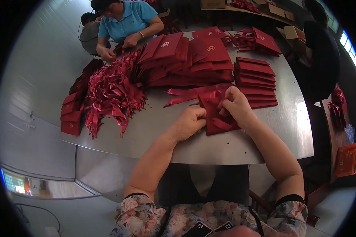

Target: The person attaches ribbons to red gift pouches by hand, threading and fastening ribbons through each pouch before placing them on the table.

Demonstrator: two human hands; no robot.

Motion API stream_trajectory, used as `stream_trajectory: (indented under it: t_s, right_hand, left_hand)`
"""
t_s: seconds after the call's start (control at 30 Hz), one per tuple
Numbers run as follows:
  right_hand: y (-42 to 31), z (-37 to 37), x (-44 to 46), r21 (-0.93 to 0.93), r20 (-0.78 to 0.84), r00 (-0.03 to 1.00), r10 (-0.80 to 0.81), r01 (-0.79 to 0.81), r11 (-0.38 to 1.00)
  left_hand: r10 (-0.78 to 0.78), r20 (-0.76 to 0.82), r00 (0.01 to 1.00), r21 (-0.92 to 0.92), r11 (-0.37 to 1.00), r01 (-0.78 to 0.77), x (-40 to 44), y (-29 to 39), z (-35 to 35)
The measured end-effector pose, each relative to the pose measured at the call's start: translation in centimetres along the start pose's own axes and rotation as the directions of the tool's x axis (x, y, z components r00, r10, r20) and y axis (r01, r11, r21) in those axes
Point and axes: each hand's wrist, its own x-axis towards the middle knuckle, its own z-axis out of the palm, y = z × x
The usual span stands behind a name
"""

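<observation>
A dark red bag [214,125] lies near the front edge of the metal table, between my two hands. My left hand [189,123] is closed at the bag's left edge, its fingers curled against it. On the bag's upper right, my right hand [237,106] pinches the red ribbon at the bag's top. Loose ribbon ends [184,94] stretch left from the bag across the table. Another piece of ribbon [222,123] lies over the bag's lower part. The fingertips of both hands are partly hidden.
Stacked red bags [211,51] fill the table's middle, with another stack [256,81] at right. A ribbon heap [114,89] lies left, beside more bags [71,114]. A co-worker in a blue shirt [126,21] works across the table; a person in black [322,55] stands right.
</observation>
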Motion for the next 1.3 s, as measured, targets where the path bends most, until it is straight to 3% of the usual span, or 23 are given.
stream_trajectory:
  t_s: [0.17, 0.23, 0.3, 0.33, 0.4, 0.57, 0.6, 0.67, 0.77, 0.87, 0.97, 1.03, 1.1, 1.3]
  right_hand:
    - [1.6, -1.4, 0.8, 0.036, 0.044, 0.993, -0.106, 0.105, 0.994]
    - [1.3, -1.1, 0.4, 0.022, 0.048, 0.99, -0.13, 0.129, 0.991]
    - [0.9, -1.1, 0.5, 0.277, 0.064, 0.997, -0.04, 0.02, 0.961]
    - [1.1, -0.9, 0.6, 0.289, 0.063, 0.997, -0.038, 0.019, 0.957]
    - [1.2, -0.5, 0.8, 0.259, -0.008, 0.998, -0.069, 0.069, 0.963]
    - [0.9, -0.4, 0.7, 0.397, -0.069, 0.998, 0.014, 0.014, 0.918]
    - [1.0, -0.3, 0.8, 0.448, -0.123, 0.992, 0.031, 0.028, 0.894]
    - [1.7, -0.5, 1.2, 0.435, -0.123, 0.992, 0.022, 0.034, 0.9]
    - [2.1, -0.8, 1.5, 0.425, -0.14, 0.99, 0.012, 0.05, 0.904]
    - [2.0, -1.0, 1.2, 0.436, -0.131, 0.991, -0.012, 0.069, 0.897]
    - [1.9, -0.9, 1.0, 0.419, -0.101, 0.994, -0.045, 0.084, 0.904]
    - [1.2, -0.6, 0.7, 0.394, -0.091, 0.994, -0.059, 0.09, 0.914]
    - [0.5, -0.4, 0.2, 0.254, -0.045, 0.997, -0.06, 0.07, 0.965]
    - [1.0, -0.9, 0.5, 0.319, -0.045, 0.997, -0.062, 0.073, 0.945]
  left_hand:
    - [0.06, -0.02, 0.998, 0.108, 0.992, -0.058, -0.5, 0.3, -0.6]
    - [0.135, -0.094, 0.986, 0.345, 0.934, -0.095, -1.2, -0.4, -1.7]
    - [0.084, -0.154, 0.984, 0.348, 0.937, -0.026, -2.3, -0.5, -3.1]
    - [0.041, -0.218, 0.975, 0.335, 0.942, 0.035, -2.8, -0.5, -3.6]
    - [0.001, -0.19, 0.982, 0.368, 0.927, 0.07, -2.7, -0.7, -4.3]
    - [0.202, -0.197, 0.959, 0.538, 0.84, -0.067, -1.6, 1.6, -4.4]
    - [0.207, -0.197, 0.958, 0.539, 0.839, -0.07, -1.0, 1.2, -4.4]
    - [0.343, -0.045, 0.938, 0.56, 0.787, -0.261, 0.4, 0.0, -4.4]
    - [0.339, 0.047, 0.94, 0.585, 0.754, -0.301, 1.5, -0.6, -4.3]
    - [0.251, 0.057, 0.966, 0.426, 0.869, -0.251, 1.8, -0.8, -4.4]
    - [0.245, 0.014, 0.97, 0.407, 0.884, -0.229, 2.5, -1.4, -4.2]
    - [0.247, 0.014, 0.969, 0.438, 0.87, -0.228, 2.7, -1.4, -4.2]
    - [0.25, 0.016, 0.968, 0.469, 0.853, -0.228, 2.8, -1.5, -4.1]
    - [0.257, -0.018, 0.966, 0.511, 0.833, -0.212, 2.8, -2.0, -4.4]
